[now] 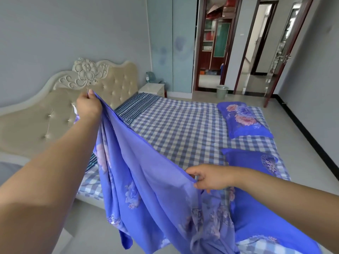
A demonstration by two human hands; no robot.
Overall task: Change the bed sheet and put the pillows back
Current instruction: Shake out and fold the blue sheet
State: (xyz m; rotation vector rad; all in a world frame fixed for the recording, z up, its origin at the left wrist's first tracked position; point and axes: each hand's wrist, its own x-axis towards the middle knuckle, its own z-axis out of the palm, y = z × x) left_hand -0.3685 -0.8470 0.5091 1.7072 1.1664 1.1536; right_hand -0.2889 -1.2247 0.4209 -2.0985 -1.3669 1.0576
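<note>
My left hand (89, 105) is raised near the headboard (102, 77), fingers curled tight on the top edge of the blue floral sheet (146, 180), and from there the cloth runs down in a taut line to my right hand (209, 177), which pinches the same edge lower and nearer to me. Most of the sheet hangs bunched below that line, and its lowest folds dangle past the near side of the bed (183, 121) toward the floor (88, 226); I think the main risk is that tail dragging on the tiles or getting underfoot when I spread it. The folds are twisted together, so a throw from here could land lopsided or wrong side up, and I cannot tell yet which corner I am holding. If either pinch slips, the whole weight would drop off the bed's edge. The checked cover on the mattress lies flat, with a striped layer showing by the headboard. Further right, two blue pillows rest on the far side of the bed, the floral pillow (244, 118) beyond and the plainer pillow (255, 160) nearer my right hand; both lie where the sheet must go, so I judge they would bunch it up unless moved. Beyond the bed stand a nightstand (152, 88), a pale bin (222, 90) and open doors.
</note>
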